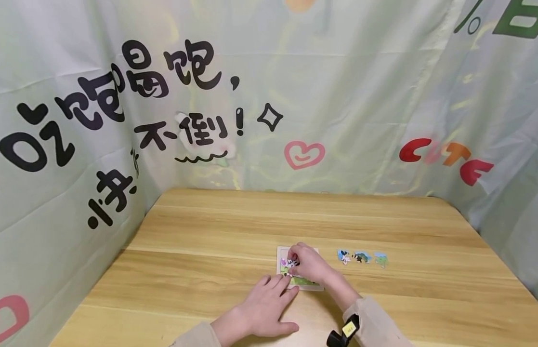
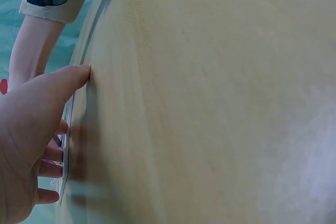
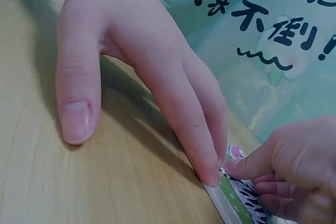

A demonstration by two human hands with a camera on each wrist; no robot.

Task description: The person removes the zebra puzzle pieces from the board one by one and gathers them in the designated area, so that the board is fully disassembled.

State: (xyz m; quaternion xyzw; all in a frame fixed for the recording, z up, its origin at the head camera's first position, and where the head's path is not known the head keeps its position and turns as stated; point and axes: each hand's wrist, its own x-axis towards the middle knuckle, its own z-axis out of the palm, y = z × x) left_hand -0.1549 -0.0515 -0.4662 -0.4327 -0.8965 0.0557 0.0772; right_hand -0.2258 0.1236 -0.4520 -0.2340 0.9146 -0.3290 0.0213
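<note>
A small framed picture puzzle lies on the table, its green lower part showing. My right hand is over it, pinching a zebra puzzle piece between thumb and fingers; the black stripes show beside the thumb in the right wrist view. My left hand lies palm down with straight fingers, its fingertips on the frame's near left edge and its thumb spread out to the side. Much of the picture is hidden under the right hand.
Right of the frame lie three loose puzzle pieces in a row: a black-and-white one, a dark one and a green-and-blue one. A printed curtain hangs round the wooden table.
</note>
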